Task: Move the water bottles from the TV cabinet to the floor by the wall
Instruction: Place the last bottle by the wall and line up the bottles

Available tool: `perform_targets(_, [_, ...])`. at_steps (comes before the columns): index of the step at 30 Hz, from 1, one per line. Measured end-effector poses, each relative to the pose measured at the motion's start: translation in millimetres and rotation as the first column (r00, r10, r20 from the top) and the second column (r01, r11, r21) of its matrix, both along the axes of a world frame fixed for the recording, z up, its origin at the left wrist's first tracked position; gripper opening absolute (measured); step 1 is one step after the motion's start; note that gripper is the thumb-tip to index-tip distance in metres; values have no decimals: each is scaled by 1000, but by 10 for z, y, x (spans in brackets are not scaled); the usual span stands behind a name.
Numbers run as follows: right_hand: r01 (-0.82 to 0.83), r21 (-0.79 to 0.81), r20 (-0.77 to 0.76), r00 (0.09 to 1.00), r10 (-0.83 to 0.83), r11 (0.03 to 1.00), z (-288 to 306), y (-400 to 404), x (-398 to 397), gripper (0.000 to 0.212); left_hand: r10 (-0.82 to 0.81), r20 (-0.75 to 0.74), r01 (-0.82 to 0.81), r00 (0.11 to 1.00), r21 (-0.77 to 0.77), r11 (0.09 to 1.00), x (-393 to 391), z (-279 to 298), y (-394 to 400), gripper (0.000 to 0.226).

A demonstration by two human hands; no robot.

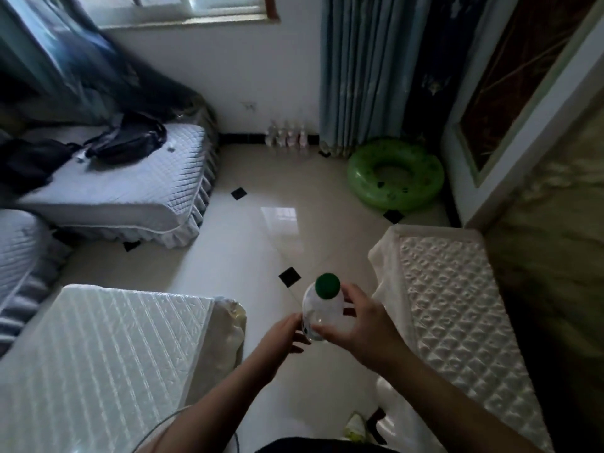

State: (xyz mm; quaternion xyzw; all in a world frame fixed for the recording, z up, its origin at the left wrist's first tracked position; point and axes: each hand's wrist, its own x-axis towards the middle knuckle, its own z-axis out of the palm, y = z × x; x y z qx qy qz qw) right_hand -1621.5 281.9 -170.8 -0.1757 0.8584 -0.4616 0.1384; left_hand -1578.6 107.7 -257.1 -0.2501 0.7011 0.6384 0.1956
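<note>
A clear water bottle (322, 308) with a green cap is held upright in front of me, above the tiled floor. My right hand (366, 325) wraps around its body from the right. My left hand (281, 338) touches the bottle's lower left side with fingers spread. Far ahead, several clear water bottles (287, 137) stand in a row on the floor against the white wall, under the window. The TV cabinet is out of view.
A white covered table (98, 371) stands at lower left and a white quilted-cover piece (457, 322) at right. Grey sofas (114, 191) with black bags line the left. A green swim ring (395, 174) lies near the curtain (359, 76).
</note>
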Motion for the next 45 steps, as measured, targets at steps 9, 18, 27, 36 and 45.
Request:
perform_targets(9, [-189, 36, -69, 979, 191, 981, 68, -866, -1541, 65, 140, -29, -139, 990, 44, 989, -1293, -21, -785, 27])
perform_targets(18, [-207, 74, 16, 978, 206, 976, -32, -2003, -3107, 70, 192, -30, -191, 981, 38, 981, -2830, -55, -1837, 21])
perform_targets(27, [-146, 76, -10, 989, 147, 986, -22, -2724, -4718, 65, 142, -28, -142, 989, -8, 990, -4567, 78, -2475, 24])
perform_targets(36, [-135, 16, 3, 991, 135, 991, -123, -3188, -6803, 63, 175, 14, -175, 984, 16, 984, -6672, 21, -3041, 27])
perform_targets(45, [-190, -21, -15, 982, 190, 982, 38, -3842, -8598, 67, 321, 9, -321, 947, 52, 946, -8357, 271, -3651, 23])
